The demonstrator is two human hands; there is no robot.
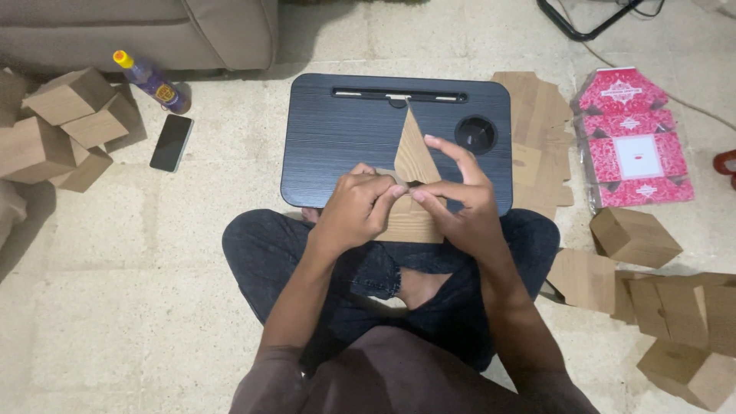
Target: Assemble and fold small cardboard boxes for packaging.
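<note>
Both hands, left (354,208) & right (460,205), pinch shut w/ fingertips on a wood-print cardboard box (414,184) over the black lap tray (337,138), its pointed flap rising just beyond the grip, prob. to steady a fold; finished boxes (65,123) far left.

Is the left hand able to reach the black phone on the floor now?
Probably not at once: the left hand is busy pinching the folded cardboard piece together with the right hand. The floor toward the phone looks free.
</note>
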